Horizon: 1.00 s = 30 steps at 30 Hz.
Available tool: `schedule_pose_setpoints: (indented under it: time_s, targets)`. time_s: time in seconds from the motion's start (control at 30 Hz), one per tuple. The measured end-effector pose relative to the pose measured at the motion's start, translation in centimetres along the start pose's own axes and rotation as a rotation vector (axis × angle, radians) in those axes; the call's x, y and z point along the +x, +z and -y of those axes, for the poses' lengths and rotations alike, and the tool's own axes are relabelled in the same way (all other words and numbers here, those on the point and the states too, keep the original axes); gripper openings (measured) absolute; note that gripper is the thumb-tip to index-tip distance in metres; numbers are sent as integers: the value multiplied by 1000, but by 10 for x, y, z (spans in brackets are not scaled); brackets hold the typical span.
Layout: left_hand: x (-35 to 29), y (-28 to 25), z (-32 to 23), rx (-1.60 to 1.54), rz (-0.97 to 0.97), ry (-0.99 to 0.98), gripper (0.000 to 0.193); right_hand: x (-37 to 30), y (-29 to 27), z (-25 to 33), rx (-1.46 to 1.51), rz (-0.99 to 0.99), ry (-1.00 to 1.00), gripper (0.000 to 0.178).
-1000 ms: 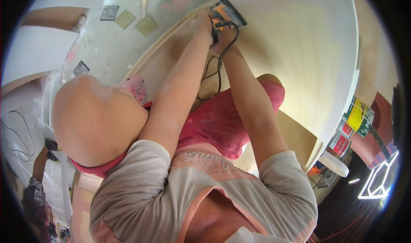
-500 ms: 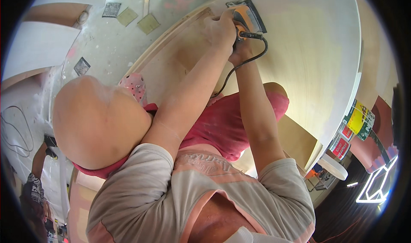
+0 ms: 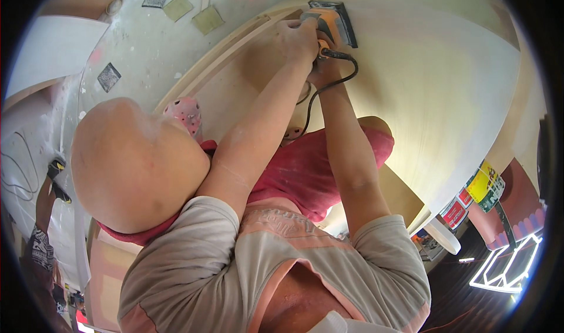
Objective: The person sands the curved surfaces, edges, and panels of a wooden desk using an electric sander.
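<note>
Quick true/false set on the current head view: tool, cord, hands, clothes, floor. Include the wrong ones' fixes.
1. Both the left hand and the right hand hold the sander. True.
2. The cord is white. False: the cord is black.
3. Four square pads lie on the floor. True.
4. The shirt sleeves reach the wrists. False: the sleeves are short and the forearms are bare.
5. The shoe near the left knee is black. False: the shoe is pink with holes.
</note>
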<state>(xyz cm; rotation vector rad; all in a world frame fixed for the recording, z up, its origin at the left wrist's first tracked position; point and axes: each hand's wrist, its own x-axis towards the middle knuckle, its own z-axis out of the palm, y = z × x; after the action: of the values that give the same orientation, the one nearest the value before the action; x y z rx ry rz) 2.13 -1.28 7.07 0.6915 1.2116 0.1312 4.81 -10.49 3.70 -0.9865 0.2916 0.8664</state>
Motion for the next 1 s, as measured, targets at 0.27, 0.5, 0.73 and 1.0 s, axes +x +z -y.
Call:
schedule_pose_setpoints:
  time_s: [0.27,0.5,0.73,1.0]
  targets:
    - [43,-7,12,-194,-80,-62,37,15,12,-12,-31,11,80,21]
    - [38,-2,9,-159,-96,-36,37,17,12,-10,2,-48,102,25]
    - [26,-2,3,-129,22,-158,51,0,24,2,-19,-25,0,23]
    - [-14,6,-10,-297,184,-47,41,-17,29,15,107,-9,-21,23]
